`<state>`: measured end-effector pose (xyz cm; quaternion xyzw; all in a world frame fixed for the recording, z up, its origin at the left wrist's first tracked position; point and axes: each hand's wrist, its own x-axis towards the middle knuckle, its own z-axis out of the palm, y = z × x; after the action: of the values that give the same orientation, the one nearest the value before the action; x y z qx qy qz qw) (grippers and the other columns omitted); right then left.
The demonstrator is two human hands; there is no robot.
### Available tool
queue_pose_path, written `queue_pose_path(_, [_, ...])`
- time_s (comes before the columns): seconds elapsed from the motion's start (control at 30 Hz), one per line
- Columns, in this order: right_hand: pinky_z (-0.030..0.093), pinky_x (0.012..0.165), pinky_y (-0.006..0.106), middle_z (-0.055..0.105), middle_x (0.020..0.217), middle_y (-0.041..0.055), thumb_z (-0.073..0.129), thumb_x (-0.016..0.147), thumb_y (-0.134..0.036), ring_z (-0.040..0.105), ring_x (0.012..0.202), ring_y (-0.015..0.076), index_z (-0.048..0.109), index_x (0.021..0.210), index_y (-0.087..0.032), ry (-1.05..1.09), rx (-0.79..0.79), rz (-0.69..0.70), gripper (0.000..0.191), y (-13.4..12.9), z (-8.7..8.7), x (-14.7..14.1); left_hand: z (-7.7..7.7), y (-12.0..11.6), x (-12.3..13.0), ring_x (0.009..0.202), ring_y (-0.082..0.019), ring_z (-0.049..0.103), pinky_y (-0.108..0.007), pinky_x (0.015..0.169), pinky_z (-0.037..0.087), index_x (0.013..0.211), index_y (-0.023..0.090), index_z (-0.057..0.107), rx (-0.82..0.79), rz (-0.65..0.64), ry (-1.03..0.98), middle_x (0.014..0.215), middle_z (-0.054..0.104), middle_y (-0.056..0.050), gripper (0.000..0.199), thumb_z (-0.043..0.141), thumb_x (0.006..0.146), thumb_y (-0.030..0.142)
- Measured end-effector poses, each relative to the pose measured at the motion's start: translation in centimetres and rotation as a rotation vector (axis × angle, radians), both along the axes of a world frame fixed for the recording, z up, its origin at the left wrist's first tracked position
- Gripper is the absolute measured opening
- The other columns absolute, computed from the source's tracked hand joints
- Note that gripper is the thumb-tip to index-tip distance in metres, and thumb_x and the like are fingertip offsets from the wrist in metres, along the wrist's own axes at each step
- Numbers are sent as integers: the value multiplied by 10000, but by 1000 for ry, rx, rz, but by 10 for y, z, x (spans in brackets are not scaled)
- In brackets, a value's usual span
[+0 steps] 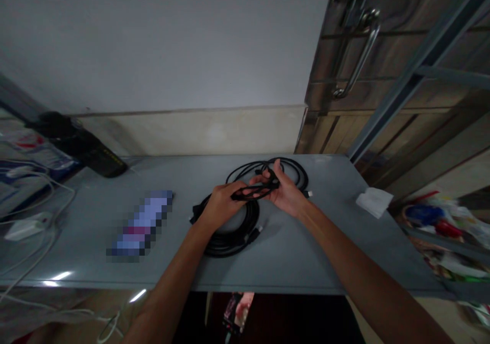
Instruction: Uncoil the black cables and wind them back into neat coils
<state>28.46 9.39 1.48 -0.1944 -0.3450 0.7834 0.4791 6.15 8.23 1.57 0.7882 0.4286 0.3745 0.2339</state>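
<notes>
Both my hands grip a bunch of black cable [257, 190] just above the grey table. My left hand [224, 203] is closed round its left end, and my right hand [285, 193] holds the other end with the thumb raised. Beneath my left hand lies a coiled black cable [229, 247], its plug with a bright metal tip at the lower right. Another black loop [300, 168] lies behind my right hand, near a metal-tipped plug [308, 194]. Where one cable ends and another begins I cannot tell.
A pixelated phone-like screen [143, 224] lies to the left. Farther left are a black bottle [84, 145], white cords and a white power strip [28, 226]. A crumpled white paper [375, 201] is at the right. A lit phone [238, 312] shows below the table's front edge [268, 289].
</notes>
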Motion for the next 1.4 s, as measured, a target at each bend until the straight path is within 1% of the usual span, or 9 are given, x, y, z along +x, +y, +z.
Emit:
queue_pose_path(0.13, [696, 707, 353, 809, 1041, 86, 853, 824, -839, 812, 849, 246, 601, 876, -215, -49, 55, -33, 674, 0, -2, -1, 7, -2, 3, 637, -155, 572, -278, 651, 412, 810, 208, 743, -13, 20, -15, 684, 658, 18, 212, 849, 868, 382])
queue_pose_path(0.33, [589, 580, 265, 772, 928, 62, 852, 774, -883, 723, 814, 200, 679, 880, -205, -170, 70, -250, 708, 2, -3, -2, 14, -4, 4, 628, -131, 463, -280, 607, 350, 717, 198, 646, -152, -61, -186, 653, 548, 38, 440, 894, 849, 536])
queue_pose_path(0.47, [553, 548, 263, 733, 871, 52, 791, 715, -989, 679, 732, 187, 679, 882, -195, -167, 50, -163, 819, 3, -3, -2, 15, -1, 4, 635, -127, 449, -283, 611, 335, 719, 199, 613, -182, -44, -290, 662, 518, 40, 490, 845, 905, 589])
queue_pose_path(0.6, [526, 568, 255, 693, 829, 37, 750, 789, -974, 657, 727, 177, 545, 810, -220, -157, 118, -115, 782, 3, -4, -4, 15, 3, 3, 605, -118, 417, -284, 610, 323, 756, 210, 573, -173, -29, -494, 641, 488, 48, 487, 724, 1026, 586])
queue_pose_path(0.7, [530, 613, 264, 689, 900, 40, 732, 894, -893, 665, 797, 183, 565, 867, -219, -233, 244, -193, 695, -1, -5, -8, 14, 5, 3, 607, -115, 415, -275, 624, 331, 924, 212, 668, -183, -43, -644, 652, 497, 54, 346, 708, 1060, 528])
queue_pose_path(0.83, [546, 746, 303, 685, 967, 51, 545, 1121, -715, 665, 881, 185, 651, 1004, -210, -470, 594, -362, 528, -11, -2, -13, 18, 4, 4, 684, -124, 486, -263, 702, 399, 1098, 222, 723, -216, -63, -805, 709, 550, 38, 246, 751, 1045, 460])
queue_pose_path(1.07, [514, 1169, 474, 647, 1389, 140, 471, 1215, -331, 618, 1325, 260, 635, 1369, -228, -771, 1196, -550, 247, -21, -9, -17, 35, -3, 7, 841, -155, 618, -286, 861, 519, 1216, 209, 759, -408, -170, -1019, 845, 660, 0, 362, 894, 889, 287])
queue_pose_path(1.27, [530, 1225, 499, 616, 1521, 155, 499, 1199, -246, 604, 1433, 269, 567, 1499, -235, -902, 1286, -494, 308, -21, -25, -24, 37, -1, 6, 893, -169, 698, -292, 866, 596, 1204, 159, 785, -626, -179, -1160, 962, 732, -49, 276, 758, 1023, 365])
queue_pose_path(1.4, [597, 1106, 494, 713, 1316, 160, 515, 1185, -198, 695, 1242, 284, 574, 1420, -172, -1052, 1257, -373, 244, -25, -25, -28, 38, 2, 4, 1009, -207, 776, -338, 971, 629, 1199, 161, 776, -717, -109, -1209, 1112, 803, -101, 271, 719, 1060, 386])
